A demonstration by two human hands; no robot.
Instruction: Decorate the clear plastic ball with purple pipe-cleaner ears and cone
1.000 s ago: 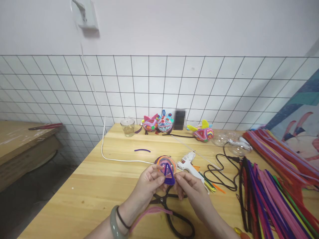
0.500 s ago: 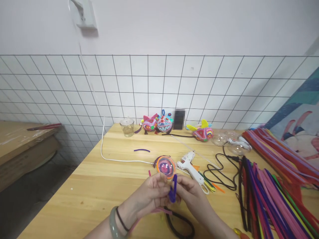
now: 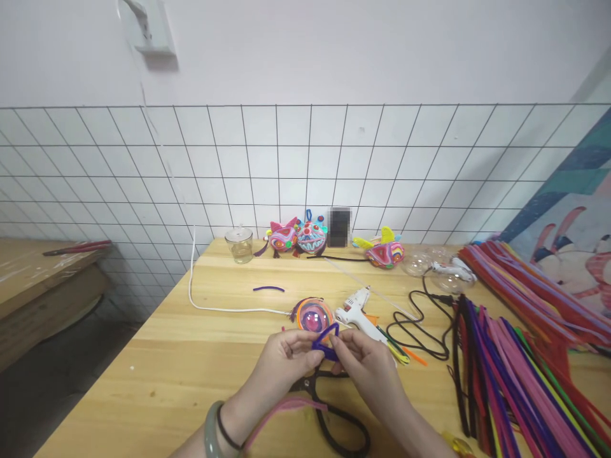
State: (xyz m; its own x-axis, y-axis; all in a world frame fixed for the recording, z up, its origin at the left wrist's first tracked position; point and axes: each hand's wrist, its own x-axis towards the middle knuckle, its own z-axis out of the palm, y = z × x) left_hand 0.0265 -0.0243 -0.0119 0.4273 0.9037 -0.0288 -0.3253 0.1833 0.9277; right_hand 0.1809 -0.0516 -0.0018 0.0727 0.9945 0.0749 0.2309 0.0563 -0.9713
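Both of my hands pinch a small purple pipe-cleaner triangle (image 3: 327,339) just above the wooden table (image 3: 181,356). My left hand (image 3: 281,359) grips its left side, with a green bangle and a black band on the wrist. My right hand (image 3: 367,369) grips its right side. A pink pipe cleaner (image 3: 281,410) trails from under my left hand. Black scissors (image 3: 334,416) lie on the table below my hands. Just beyond the triangle sits a clear dome ringed with orange and purple pipe cleaner (image 3: 313,315).
A white glue gun (image 3: 356,312) lies right of the dome, with a black cord (image 3: 420,324) and a white cable (image 3: 210,305). A large pile of coloured pipe cleaners (image 3: 515,343) fills the right side. Finished craft figures (image 3: 298,236), a glass jar (image 3: 240,243) and clear domes (image 3: 429,264) stand along the tiled wall.
The purple triangle has turned in my fingers, from upright to edge-on to lying flatter and lower. The scissors show again below my hands. The view has shifted slightly.
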